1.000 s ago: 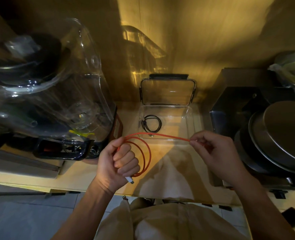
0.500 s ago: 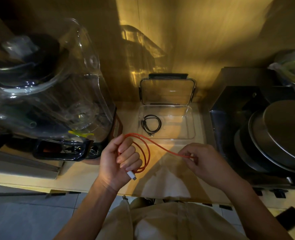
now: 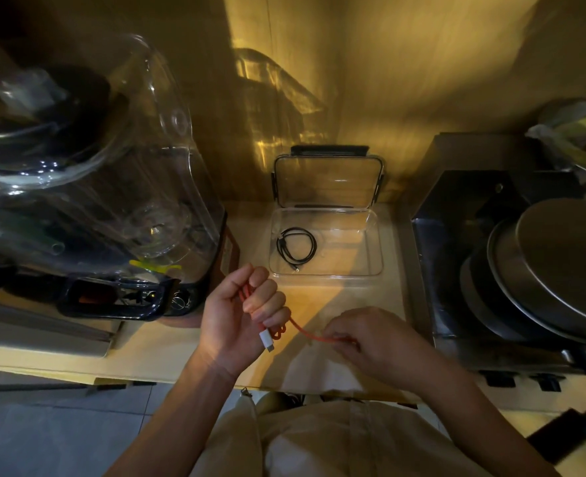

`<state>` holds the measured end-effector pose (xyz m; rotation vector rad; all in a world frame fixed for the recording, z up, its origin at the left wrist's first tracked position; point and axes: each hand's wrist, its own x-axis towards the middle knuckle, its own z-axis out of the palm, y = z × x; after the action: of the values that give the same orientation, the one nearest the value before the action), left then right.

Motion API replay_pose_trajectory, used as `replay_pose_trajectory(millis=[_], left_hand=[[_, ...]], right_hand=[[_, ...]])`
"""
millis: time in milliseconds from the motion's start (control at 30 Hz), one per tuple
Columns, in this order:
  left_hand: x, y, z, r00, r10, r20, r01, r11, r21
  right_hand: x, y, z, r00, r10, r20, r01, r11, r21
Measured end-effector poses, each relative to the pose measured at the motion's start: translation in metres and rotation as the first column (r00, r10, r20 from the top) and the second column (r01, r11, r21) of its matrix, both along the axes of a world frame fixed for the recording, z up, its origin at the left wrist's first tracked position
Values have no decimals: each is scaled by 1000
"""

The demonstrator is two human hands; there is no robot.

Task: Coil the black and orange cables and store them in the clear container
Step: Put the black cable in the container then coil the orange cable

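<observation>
The clear container (image 3: 375, 266) sits open on the counter, its lid (image 3: 327, 182) leaning against the back wall. A coiled black cable (image 3: 297, 248) lies in its left half. My left hand (image 3: 240, 313) grips the bunched orange cable (image 3: 303, 331) in a fist, and the white plug (image 3: 266, 340) sticks out below the fingers. A short stretch of orange cable runs right to my right hand (image 3: 374, 342), which pinches it low over the counter. Most of the orange coil is hidden inside my left fist.
A large clear blender jar on a dark base (image 3: 88, 215) stands to the left. A steel cooker with stacked metal lids (image 3: 546, 266) fills the right side. The counter's front edge (image 3: 167, 373) runs just below my hands.
The open orange loops have collapsed into my left fist. My right hand has moved down and leftward, closer to the left hand, shortening the free stretch of cable.
</observation>
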<state>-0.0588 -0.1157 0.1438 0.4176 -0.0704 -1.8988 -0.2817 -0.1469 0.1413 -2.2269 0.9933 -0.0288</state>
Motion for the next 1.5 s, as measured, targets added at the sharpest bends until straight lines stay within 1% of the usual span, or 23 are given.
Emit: replay_pose_trajectory(millis=[133,233,333,433,600,733,867,1000,1067,1200,1333,1500], left_hand=[[-6,-1,1,996,28,86,-31,999,40],[-12,-3,4,981,39,190,-51,997,58],[-18,-4,5,938,27,345,-51,997,61],[-21,-4,4,877,-23,480,-10,998,67],[-23,-4,0,820,-102,563,65,994,87],[-24,-4,-4,717,-158,679,104,987,119],[-27,-3,-6,603,-213,768,155,977,150],[-29,-1,-4,544,-288,788,235,954,186],[-32,2,-2,499,-330,801,297,934,200],[-38,6,3,475,-394,787,429,885,184],[-42,9,5,387,-458,800,497,834,238],[-46,9,1,406,-494,768,540,808,235]], right_hand=[[11,4,1,995,98,-8,-98,995,9],[15,9,5,987,161,2,-161,987,15],[18,12,9,981,194,-5,-194,981,28],[18,12,12,977,213,-4,-213,977,11],[15,10,18,983,181,19,-180,984,-13],[11,9,18,989,143,34,-142,989,-50],[10,6,22,990,113,82,-108,992,-63],[10,4,23,990,93,107,-84,992,-90],[10,3,21,989,87,120,-75,992,-100],[10,-1,19,987,83,134,-63,988,-143],[6,-5,19,984,50,173,-23,988,-150],[3,-8,16,979,-10,205,41,988,-147]])
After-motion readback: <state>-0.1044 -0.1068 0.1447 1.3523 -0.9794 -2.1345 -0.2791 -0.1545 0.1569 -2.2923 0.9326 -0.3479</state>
